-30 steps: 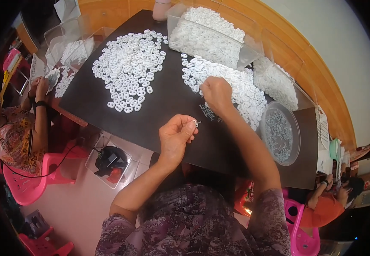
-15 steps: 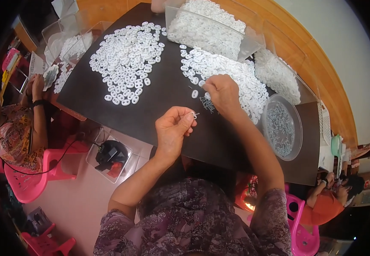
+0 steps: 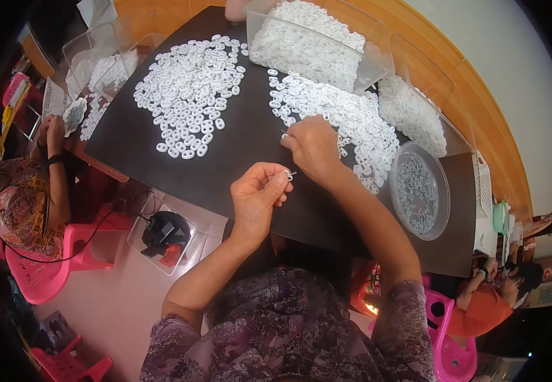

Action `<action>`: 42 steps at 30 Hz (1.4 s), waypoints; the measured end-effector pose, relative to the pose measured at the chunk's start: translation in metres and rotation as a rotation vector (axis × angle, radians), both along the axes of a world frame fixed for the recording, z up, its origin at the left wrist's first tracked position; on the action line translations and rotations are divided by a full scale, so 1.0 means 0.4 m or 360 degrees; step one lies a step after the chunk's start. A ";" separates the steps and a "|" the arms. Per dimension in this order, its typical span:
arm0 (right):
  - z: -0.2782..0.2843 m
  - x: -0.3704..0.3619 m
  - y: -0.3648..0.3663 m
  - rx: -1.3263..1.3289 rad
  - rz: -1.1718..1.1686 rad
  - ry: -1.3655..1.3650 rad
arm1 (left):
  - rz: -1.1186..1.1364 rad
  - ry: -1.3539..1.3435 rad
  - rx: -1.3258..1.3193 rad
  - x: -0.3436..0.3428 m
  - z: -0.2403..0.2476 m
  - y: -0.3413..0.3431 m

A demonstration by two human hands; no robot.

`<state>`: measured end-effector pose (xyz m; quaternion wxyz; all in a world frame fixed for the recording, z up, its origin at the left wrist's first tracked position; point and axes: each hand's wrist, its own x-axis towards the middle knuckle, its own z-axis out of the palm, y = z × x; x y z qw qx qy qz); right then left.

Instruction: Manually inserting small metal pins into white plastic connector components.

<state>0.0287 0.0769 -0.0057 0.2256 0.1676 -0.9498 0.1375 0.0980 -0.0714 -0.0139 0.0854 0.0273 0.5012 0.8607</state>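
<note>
My left hand (image 3: 255, 196) is closed above the table's near edge, pinching a small white oval plastic piece (image 3: 290, 176) between thumb and forefinger. A thin metal screw (image 3: 293, 173) sticks out of that piece. Farther forward and to the right, my right hand (image 3: 314, 149) is bent down at the tabletop, thumb and fingers pressed together. A tiny screw (image 3: 283, 132) shows at its fingertips; whether they grip it I cannot tell. Just beyond that hand spreads a heap of loose white oval pieces (image 3: 352, 124). The palm hides the tabletop under it.
At the left lies a heap of white two-holed ovals (image 3: 187, 89) on the dark table (image 3: 257, 121). Clear bins (image 3: 307, 54) of white pieces stand at the back. A round tub (image 3: 444, 191) holds screws. One person (image 3: 27, 197) sits left, another (image 3: 489, 302) right.
My right hand has moved a little left and toward me. It now covers the small screw pile and the single white oval that lay in view. My left hand has hardly moved.
</note>
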 end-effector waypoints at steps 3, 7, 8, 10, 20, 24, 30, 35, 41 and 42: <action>-0.004 -0.004 -0.008 -0.0037 0.0062 0.0021 | 0.0020 -0.0014 -0.0015 0.005 0.001 -0.006; 0.012 0.006 -0.019 -0.0064 0.0117 0.0057 | 0.0050 0.0013 -0.0034 0.007 0.007 -0.022; 0.007 0.008 -0.018 -0.0066 0.0124 0.0056 | 0.0064 0.0017 -0.0037 0.006 0.005 -0.026; -0.006 0.020 -0.006 -0.0222 0.0189 -0.0033 | 0.0070 0.0011 -0.0047 0.005 -0.001 -0.033; 0.072 0.133 0.023 -0.1996 0.0247 -0.1107 | 0.0103 0.0036 -0.0020 0.016 0.035 -0.023; 0.079 0.161 0.011 -0.2050 0.0273 -0.1076 | 0.0121 0.0083 -0.0075 0.030 0.037 -0.017; 0.087 0.184 0.000 -0.2098 0.0233 -0.1033 | 0.0165 0.0163 -0.0141 0.044 0.040 -0.013; 0.080 0.191 -0.002 -0.2108 0.0235 -0.1018 | 0.0193 0.0181 -0.0250 0.053 0.043 -0.012; 0.076 0.192 -0.011 -0.2052 0.0221 -0.0939 | 0.0178 0.0188 -0.0259 0.060 0.034 -0.018; 0.074 0.192 -0.014 -0.2051 0.0222 -0.0942 | 0.0180 0.0186 -0.0258 0.060 0.033 -0.019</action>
